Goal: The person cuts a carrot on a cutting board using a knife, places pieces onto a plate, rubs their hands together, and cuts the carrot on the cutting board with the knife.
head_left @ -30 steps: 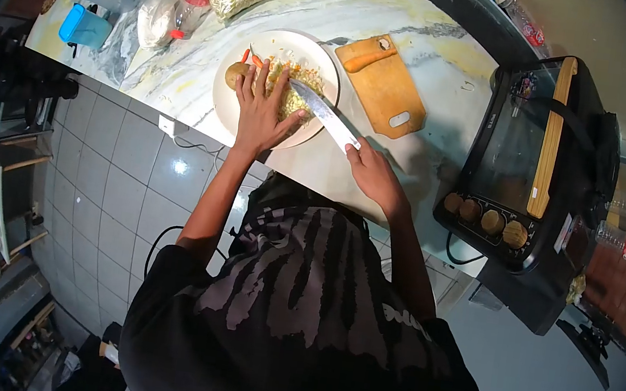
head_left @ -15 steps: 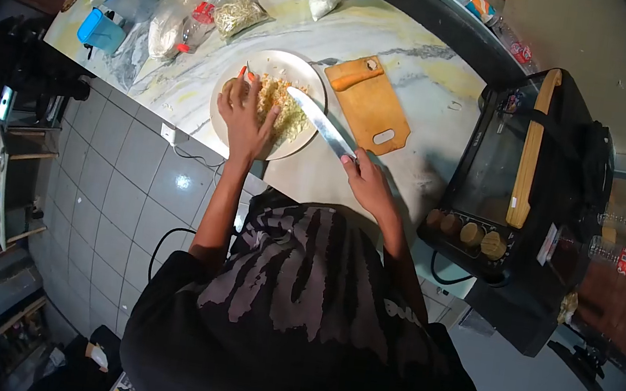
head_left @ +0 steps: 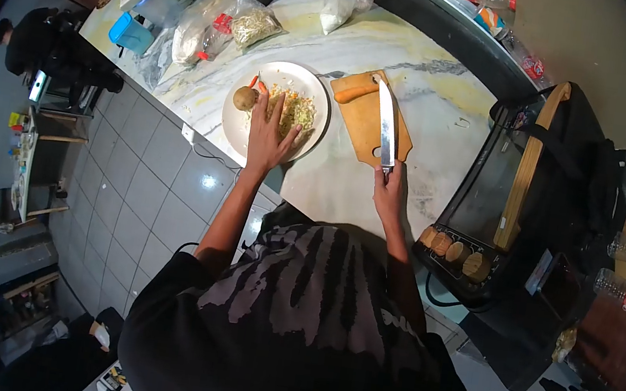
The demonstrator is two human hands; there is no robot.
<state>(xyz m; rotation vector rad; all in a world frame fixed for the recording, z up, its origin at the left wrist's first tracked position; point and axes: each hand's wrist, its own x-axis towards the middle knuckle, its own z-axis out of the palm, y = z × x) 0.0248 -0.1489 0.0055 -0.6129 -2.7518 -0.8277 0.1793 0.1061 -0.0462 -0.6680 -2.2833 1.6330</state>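
found gripping a knife by its handle in the right hand, with fingers closed around it. noted with blade over a wooden cutting board, tip directed away from the body and near one end of a carrot — cannot tell whether resting on the board. found holding the left hand over a pale plate, with fingers splayed and nothing seen in its grip; cannot confirm contact with the chopped pieces below. recorded on the same plate: a round brown potato, just beside the fingertips, and red chillies. located right of the board, on the marbled counter — a black oven.
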